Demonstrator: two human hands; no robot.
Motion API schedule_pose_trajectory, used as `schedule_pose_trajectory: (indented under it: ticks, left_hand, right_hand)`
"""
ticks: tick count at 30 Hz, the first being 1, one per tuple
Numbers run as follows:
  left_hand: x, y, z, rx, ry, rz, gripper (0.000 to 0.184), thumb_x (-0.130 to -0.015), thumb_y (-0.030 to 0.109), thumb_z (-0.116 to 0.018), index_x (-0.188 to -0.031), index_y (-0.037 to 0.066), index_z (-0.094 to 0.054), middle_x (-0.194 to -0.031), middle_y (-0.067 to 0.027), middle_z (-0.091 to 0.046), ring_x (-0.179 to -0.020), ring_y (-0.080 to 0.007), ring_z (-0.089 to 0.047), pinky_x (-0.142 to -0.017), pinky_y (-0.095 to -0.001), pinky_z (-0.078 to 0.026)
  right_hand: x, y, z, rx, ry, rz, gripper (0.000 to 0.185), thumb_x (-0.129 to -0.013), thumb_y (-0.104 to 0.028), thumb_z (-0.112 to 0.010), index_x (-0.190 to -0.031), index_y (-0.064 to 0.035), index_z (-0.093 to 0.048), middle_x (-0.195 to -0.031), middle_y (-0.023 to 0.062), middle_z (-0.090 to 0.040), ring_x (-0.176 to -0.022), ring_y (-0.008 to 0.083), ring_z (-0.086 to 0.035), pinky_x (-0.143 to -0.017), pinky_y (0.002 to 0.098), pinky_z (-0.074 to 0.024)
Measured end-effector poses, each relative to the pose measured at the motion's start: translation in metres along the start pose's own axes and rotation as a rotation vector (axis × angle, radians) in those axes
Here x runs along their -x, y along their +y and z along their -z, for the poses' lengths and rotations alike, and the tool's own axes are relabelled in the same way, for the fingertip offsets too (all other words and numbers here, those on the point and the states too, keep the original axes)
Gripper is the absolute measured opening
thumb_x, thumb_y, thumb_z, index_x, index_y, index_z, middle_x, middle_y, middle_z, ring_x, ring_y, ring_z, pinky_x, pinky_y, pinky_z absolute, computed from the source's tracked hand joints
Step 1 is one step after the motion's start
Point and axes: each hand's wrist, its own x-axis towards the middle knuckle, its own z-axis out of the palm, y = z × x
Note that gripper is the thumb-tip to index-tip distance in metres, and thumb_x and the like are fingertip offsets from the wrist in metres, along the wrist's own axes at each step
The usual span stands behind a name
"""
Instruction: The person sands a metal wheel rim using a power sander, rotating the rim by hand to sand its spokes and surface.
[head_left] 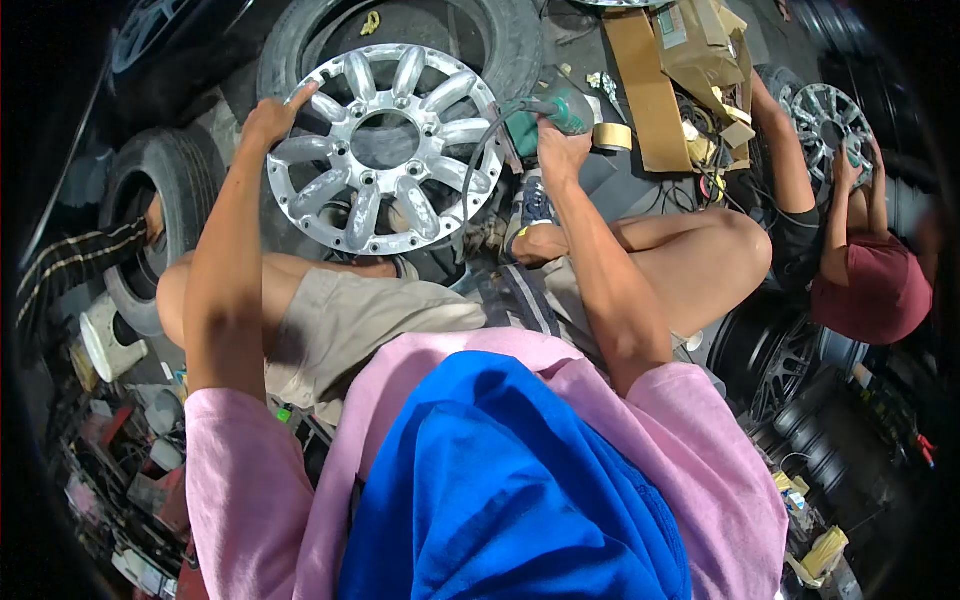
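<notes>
A silver multi-spoke wheel face (pixel 415 174) lies in front of my crossed legs, with patchy whitish marks on its spokes and small holes round its rim. My left hand (pixel 272 120) touches the upper left edge of the rim, its index finger stretched out along it. To the right of the wheel, my right hand (pixel 562 148) is wrapped round a green corded power tool (pixel 568 110). The tool's front end points toward the wheel's right edge, and its dark cable hangs down in front of the rim. Whether the tool touches the wheel cannot be made out.
Tires (pixel 160 215) stand at the left and lie behind the wheel. A tape roll (pixel 612 137) and an open cardboard box (pixel 650 100) are at the upper right. Another person in a dark red top (pixel 872 290) works on a second wheel (pixel 828 122). A striped sleeve (pixel 85 260) shows at left.
</notes>
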Motion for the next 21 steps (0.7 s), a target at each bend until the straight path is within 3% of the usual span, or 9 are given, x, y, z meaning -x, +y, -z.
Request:
schedule_pose_trajectory:
  ticks: [2,4,8,10,14,16,21]
  left_hand:
    - [-0.006,-0.003,-0.008,0.007,-0.011,0.016,0.121,-0.08,0.096,-0.041,-0.127,-0.013,-0.065,-0.134,-0.0348,-0.061,-0.132,-0.0456,-0.057,-0.111,-0.0494,-0.042]
    - [-0.011,-0.005,-0.015,0.015,-0.013,0.028,0.121,-0.08,0.095,-0.041,-0.129,-0.013,-0.063,-0.135,-0.0355,-0.06,-0.133,-0.0458,-0.056,-0.112,-0.0491,-0.042]
    - [-0.035,-0.034,-0.045,0.019,-0.043,-0.007,0.124,-0.08,0.095,-0.041,-0.127,-0.018,-0.061,-0.131,-0.0394,-0.06,-0.133,-0.0475,-0.056,-0.113,-0.049,-0.042]
    - [-0.031,-0.035,-0.048,0.055,-0.033,0.005,0.126,-0.08,0.095,-0.043,-0.123,-0.021,-0.061,-0.126,-0.0422,-0.061,-0.129,-0.0484,-0.058,-0.111,-0.0481,-0.043]
    - [-0.026,-0.029,-0.041,0.076,-0.07,0.058,0.127,-0.079,0.097,-0.041,-0.121,-0.021,-0.063,-0.124,-0.042,-0.062,-0.127,-0.0486,-0.06,-0.109,-0.0479,-0.045]
    - [-0.027,-0.031,-0.043,-0.004,-0.017,-0.005,0.128,-0.079,0.098,-0.039,-0.121,-0.021,-0.063,-0.123,-0.0415,-0.063,-0.126,-0.049,-0.06,-0.109,-0.0484,-0.046]
    - [-0.018,-0.022,-0.037,-0.035,-0.054,0.033,0.124,-0.081,0.096,-0.039,-0.127,-0.017,-0.062,-0.13,-0.0374,-0.062,-0.13,-0.0473,-0.058,-0.111,-0.0492,-0.044]
  right_hand:
    - [0.005,-0.008,0.003,-0.057,-0.021,-0.037,0.058,-0.073,-0.017,-0.091,-0.122,-0.0027,-0.063,-0.117,0.0117,-0.07,-0.109,0.0256,-0.065,-0.098,0.0363,-0.0485]
    - [0.004,-0.016,0.002,-0.084,0.037,-0.036,0.082,-0.062,-0.025,-0.097,-0.128,0.0024,-0.057,-0.121,0.0188,-0.066,-0.116,0.0366,-0.063,-0.104,0.0438,-0.0468]
    - [0.002,-0.014,0.004,0.071,0.159,-0.037,0.08,-0.061,-0.023,-0.097,-0.126,0.0021,-0.058,-0.121,0.0187,-0.065,-0.116,0.0369,-0.063,-0.103,0.0439,-0.0468]
    - [-0.004,0.002,0.004,-0.026,0.09,0.095,0.081,-0.059,-0.025,-0.097,-0.124,0.0039,-0.057,-0.123,0.0211,-0.063,-0.117,0.038,-0.062,-0.103,0.0446,-0.0468]
    - [-0.004,-0.017,0.003,-0.031,0.03,0.035,0.084,-0.058,-0.027,-0.096,-0.124,0.0066,-0.056,-0.124,0.0242,-0.061,-0.118,0.0401,-0.06,-0.102,0.0456,-0.0468]
    - [-0.007,-0.02,0.003,0.102,0.058,0.099,0.07,-0.065,-0.026,-0.096,-0.121,-0.0001,-0.061,-0.117,0.0163,-0.068,-0.11,0.0304,-0.064,-0.099,0.0405,-0.0485]
    - [-0.005,-0.026,0.002,0.125,0.053,0.196,0.07,-0.064,-0.023,-0.095,-0.122,0.0003,-0.061,-0.116,0.0162,-0.067,-0.109,0.032,-0.065,-0.098,0.0415,-0.0494]
